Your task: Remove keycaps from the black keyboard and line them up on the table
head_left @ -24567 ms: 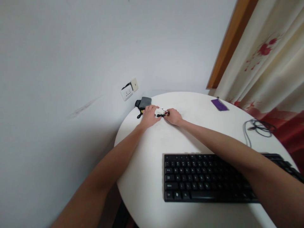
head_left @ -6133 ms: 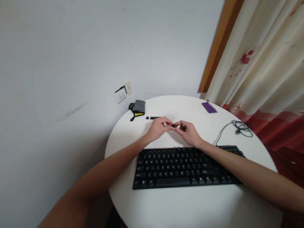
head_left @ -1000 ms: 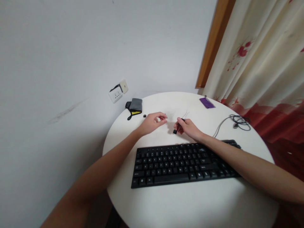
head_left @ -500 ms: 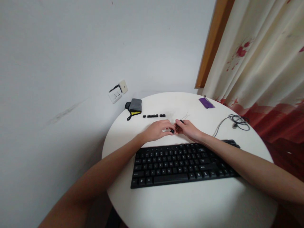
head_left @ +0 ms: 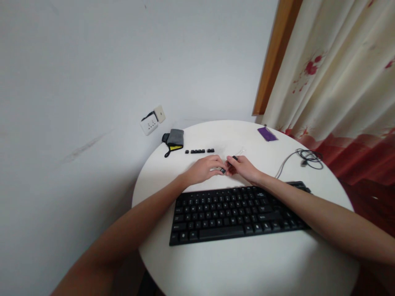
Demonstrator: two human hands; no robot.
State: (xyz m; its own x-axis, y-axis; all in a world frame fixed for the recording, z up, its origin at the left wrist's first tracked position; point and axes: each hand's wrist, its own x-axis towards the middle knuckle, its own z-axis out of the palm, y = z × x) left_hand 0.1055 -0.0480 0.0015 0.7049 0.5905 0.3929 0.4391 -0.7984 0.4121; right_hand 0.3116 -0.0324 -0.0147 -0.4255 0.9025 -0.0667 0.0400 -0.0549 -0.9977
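Pinching a small black keycap between thumb and fingertips, my left hand is curled almost shut. It meets my right hand, which is closed on what looks like a wire puller, though that is too small to be sure of. Beyond my left hand the grey pouch lies with its yellow-lined mouth open; I cannot tell what is in it. A second ago my hands were apart and my left covered the row of keycaps. Now they meet at the keycap, and the row shows whole just past my knuckles. The keyboard lies close behind both wrists. Bare table stretches beyond the row, and its edge is near my left forearm.
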